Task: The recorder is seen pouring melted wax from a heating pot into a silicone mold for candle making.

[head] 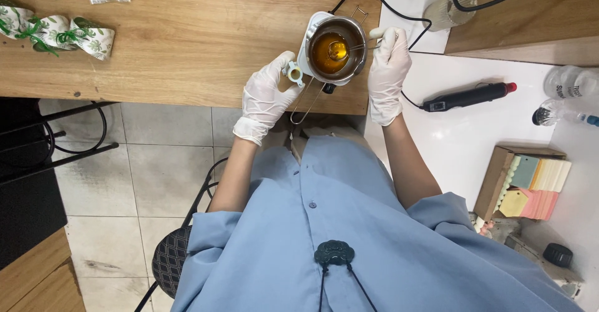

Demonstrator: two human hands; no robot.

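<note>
A small steel melting pot (337, 51) with amber liquid sits on a white heater base at the edge of the wooden table (187, 43). My right hand (388, 72), in a white glove, holds a metal spoon (340, 50) whose bowl dips into the liquid. My left hand (268, 97), also gloved, pinches a tiny white mould (294, 73) just left of the pot.
A black heat tool with a red tip (467, 97) lies on the white surface (462, 143) at right, by clear bottles (569, 82) and a cardboard box of pastel blocks (530, 187). Wrapped green-and-white bundles (59, 32) sit far left. Black cables run behind the pot.
</note>
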